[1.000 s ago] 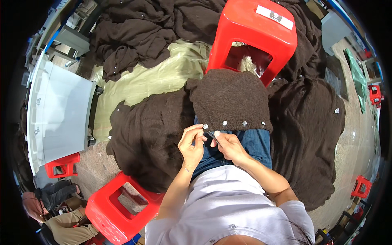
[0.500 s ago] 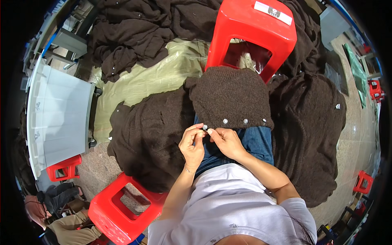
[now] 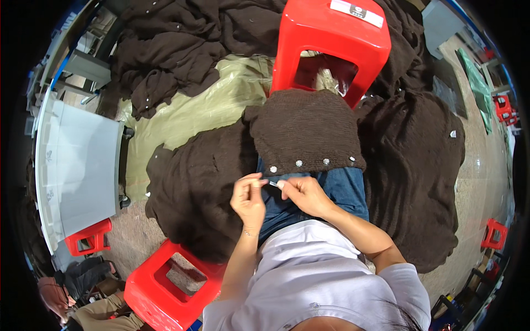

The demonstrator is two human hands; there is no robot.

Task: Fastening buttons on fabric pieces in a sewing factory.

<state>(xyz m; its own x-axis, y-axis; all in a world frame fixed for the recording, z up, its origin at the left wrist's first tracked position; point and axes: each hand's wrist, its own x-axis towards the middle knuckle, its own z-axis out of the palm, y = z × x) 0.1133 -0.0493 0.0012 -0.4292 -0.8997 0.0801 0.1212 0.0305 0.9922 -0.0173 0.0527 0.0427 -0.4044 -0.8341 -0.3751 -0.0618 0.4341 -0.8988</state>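
Note:
A dark brown knitted garment lies across my lap, over my blue jeans. Several shiny, flower-like buttons run along its near edge. Just below that edge my left hand is closed in a pinch, its fingertips hiding whatever they hold. Facing it, my right hand pinches a small, thin, pale piece that points toward the left fingertips; its kind is too small to tell. Both hands are apart from the leftmost button.
Brown knitwear is heaped left and right of my lap. A red stool stands ahead, beside a yellowish plastic sheet. At left are a white wheeled bin and another red stool. Someone's trousered leg shows lower left.
Both hands have drawn back from the leftmost button at the garment's edge, slightly toward me. That button now shows uncovered, and the thin pale piece has come into view between my fingers.

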